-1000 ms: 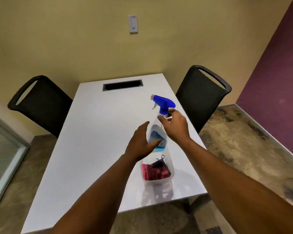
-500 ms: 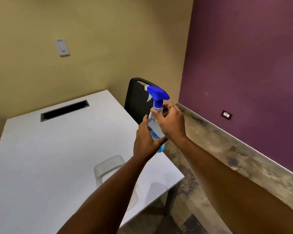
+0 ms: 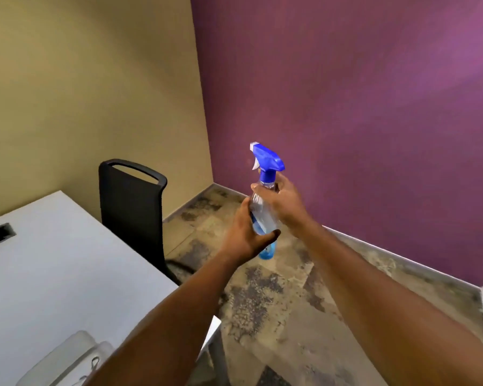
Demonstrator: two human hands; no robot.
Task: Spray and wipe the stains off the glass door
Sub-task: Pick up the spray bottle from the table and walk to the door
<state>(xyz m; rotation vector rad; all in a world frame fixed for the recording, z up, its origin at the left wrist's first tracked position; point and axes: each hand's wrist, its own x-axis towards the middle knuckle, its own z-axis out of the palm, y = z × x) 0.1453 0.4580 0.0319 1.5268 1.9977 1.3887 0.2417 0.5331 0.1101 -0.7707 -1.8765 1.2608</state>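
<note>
A clear plastic spray bottle [image 3: 263,215] with a blue trigger head and a little blue liquid at its base is held upright in the air, past the table's corner and over the floor. Its lower body is gripped by the left hand [image 3: 247,235], fingers curled round it; its neck and shoulder are clasped by the right hand [image 3: 283,203]. The smooth white table [image 3: 53,268] is seen at lower left, with a translucent plastic container [image 3: 67,358] near its front edge. A black mesh-backed chair [image 3: 131,207] is set just beside the table's far side. A mottled, stone-patterned floor [image 3: 276,302] lies open toward the matte purple wall [image 3: 346,107].
</note>
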